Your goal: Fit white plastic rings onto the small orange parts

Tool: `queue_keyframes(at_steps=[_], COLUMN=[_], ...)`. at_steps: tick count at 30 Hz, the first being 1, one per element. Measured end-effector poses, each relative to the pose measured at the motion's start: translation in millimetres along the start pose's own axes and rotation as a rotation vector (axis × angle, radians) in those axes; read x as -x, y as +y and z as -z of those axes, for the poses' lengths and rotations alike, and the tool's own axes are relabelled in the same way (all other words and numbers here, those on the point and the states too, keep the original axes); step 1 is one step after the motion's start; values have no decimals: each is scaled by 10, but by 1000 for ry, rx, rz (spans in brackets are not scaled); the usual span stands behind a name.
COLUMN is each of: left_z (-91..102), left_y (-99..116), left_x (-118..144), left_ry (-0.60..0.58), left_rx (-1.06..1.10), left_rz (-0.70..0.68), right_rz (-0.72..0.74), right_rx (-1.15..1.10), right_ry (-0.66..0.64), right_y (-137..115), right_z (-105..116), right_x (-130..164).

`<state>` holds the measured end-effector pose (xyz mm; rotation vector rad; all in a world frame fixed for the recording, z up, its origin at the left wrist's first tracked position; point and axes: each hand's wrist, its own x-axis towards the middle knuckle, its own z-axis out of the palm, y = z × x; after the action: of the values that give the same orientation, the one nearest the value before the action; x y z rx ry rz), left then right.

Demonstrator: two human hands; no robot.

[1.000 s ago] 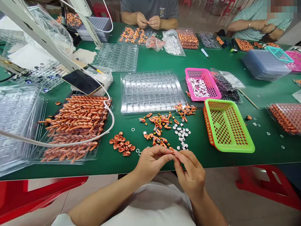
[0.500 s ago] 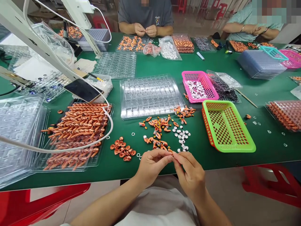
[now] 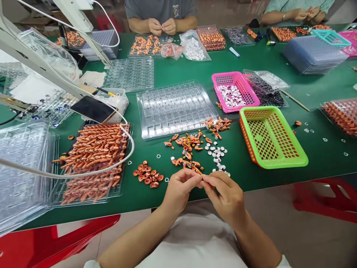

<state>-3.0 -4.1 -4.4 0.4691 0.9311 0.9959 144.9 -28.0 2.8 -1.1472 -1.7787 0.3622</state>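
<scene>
My left hand (image 3: 180, 188) and my right hand (image 3: 225, 195) meet at the near edge of the green table (image 3: 184, 70), fingertips pinched together on a small orange part (image 3: 201, 178) that is mostly hidden. Just beyond the fingers lie a loose heap of orange parts (image 3: 188, 149), a scatter of small white discs (image 3: 217, 156) and a cluster of orange caps (image 3: 147, 174). A clear empty blister tray (image 3: 175, 109) sits behind them.
A tray heaped with orange pieces (image 3: 93, 158) lies at left under a white cable (image 3: 83, 173), with a phone (image 3: 92, 109) behind it. Green basket (image 3: 272, 136) and pink basket (image 3: 234, 91) stand at right. Two other people work across the table. Red stools stand below.
The view has tilted down and shifted slightly; my hands stay pinched together on the small part at the table edge, with only small finger movement.
</scene>
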Motion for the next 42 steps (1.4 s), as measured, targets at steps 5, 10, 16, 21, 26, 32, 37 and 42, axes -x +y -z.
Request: queue_keyframes(at_steps=[5, 10, 16, 21, 26, 32, 37, 42], left_z=[-14, -41, -41, -35, -39, -12, 47, 61], left_y=[8, 0, -39, -74, -89, -105, -110, -72], left_x=[27, 47, 32, 29, 40, 51, 56, 50], left_ry=[13, 30, 20, 37, 47, 77, 63, 40], left_rx=[160, 257, 360, 371, 292, 70, -150, -186], left_rz=[96, 161, 183, 184, 146, -7, -138, -112], right_rz=[-17, -86, -67, -15, 45, 59, 74, 90], right_rx=[47, -11, 15, 74, 97, 108, 143, 177], right_ry=[62, 53, 36, 43, 28, -16, -70, -111], right_y=[-3, 29, 57, 70, 68, 106, 104, 58], right_z=[-99, -172, -223, -250, -202, -146, -87, -38], right_x=[40, 103, 155, 137, 116, 117, 74, 22])
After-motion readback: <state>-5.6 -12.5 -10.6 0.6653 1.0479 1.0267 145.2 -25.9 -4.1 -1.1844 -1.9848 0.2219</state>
